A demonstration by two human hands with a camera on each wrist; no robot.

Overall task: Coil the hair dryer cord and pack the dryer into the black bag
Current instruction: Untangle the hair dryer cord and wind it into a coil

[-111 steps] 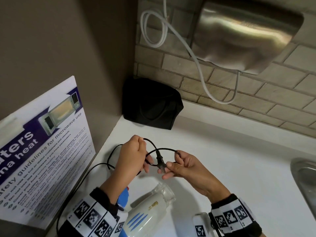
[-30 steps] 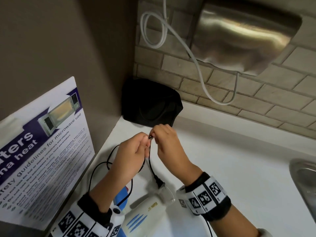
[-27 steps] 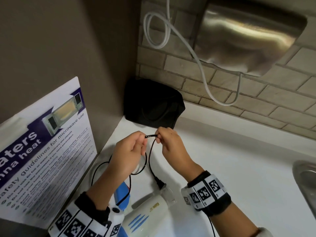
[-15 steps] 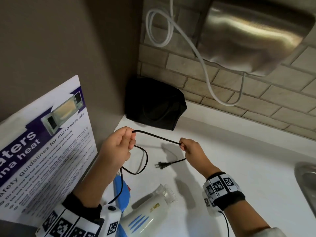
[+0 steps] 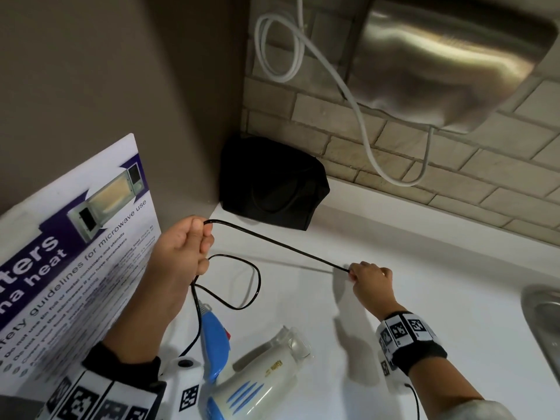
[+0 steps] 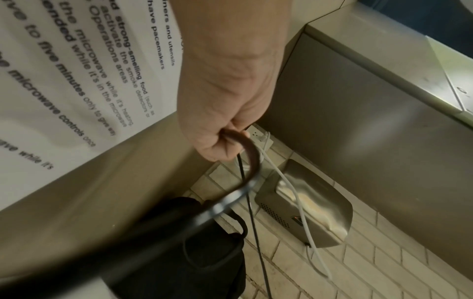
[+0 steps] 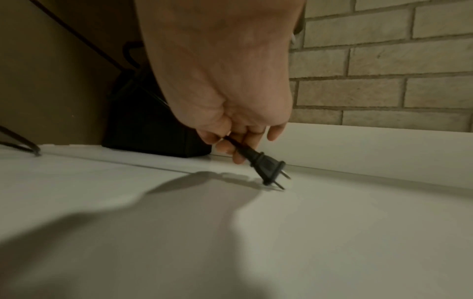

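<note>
The black cord point(image 5: 278, 245) is stretching taut between the two hands, which are well apart, and a slack loop of it is sagging below the left hand point(image 5: 181, 253) before running down to the blue handle of the hair dryer point(image 5: 260, 377). The dryer is lying on its side on the white surface point(image 5: 439, 298) at about 6 o'clock, its clear nozzle pointing toward 2 o'clock. The left hand is gripping the gathered cord in a closed fist at 9 o'clock. The right hand point(image 5: 371, 278) is pinching the cord just behind the plug point(image 7: 266, 169), at 3 o'clock; in the right wrist view the plug is hanging beneath the fingers with its prongs just at the surface. The black bag point(image 5: 272, 183) is sitting in the corner at 12 o'clock, against the brick wall, apart from both hands. A microwave notice point(image 5: 75, 237) is leaning at 9 o'clock. A steel wall dryer point(image 5: 454, 56) with a white cable point(image 5: 357, 116) is hanging at 1 o'clock.
</note>
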